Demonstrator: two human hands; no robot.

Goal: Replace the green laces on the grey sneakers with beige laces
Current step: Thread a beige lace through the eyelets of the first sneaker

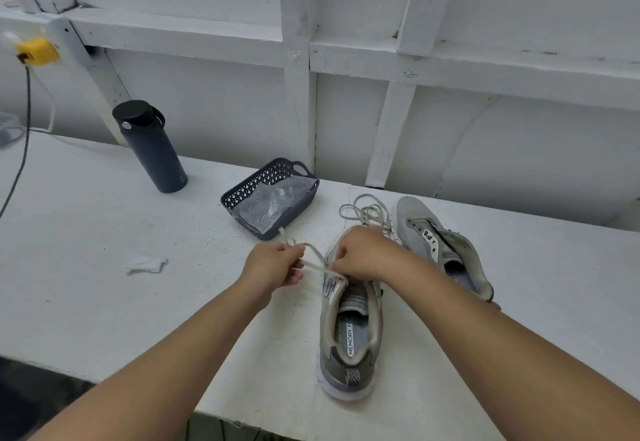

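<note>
A grey sneaker (349, 333) stands on the white table with its heel toward me. My left hand (273, 264) pinches a beige lace (313, 260) that runs from the sneaker's upper eyelets out to the left. Resting on the front of the same sneaker, my right hand (363, 253) has its fingers curled at the eyelets and hides that area. More beige lace (367, 210) lies in loose loops beyond the toe. The second grey sneaker (436, 243) lies to the right, unlaced. No green lace is in sight.
A dark mesh basket (239, 198) holding a clear plastic bag (277, 203) sits just behind my hands. A dark bottle (149, 146) stands at the back left. A scrap of paper (147, 264) lies to the left. The table's front edge runs near me.
</note>
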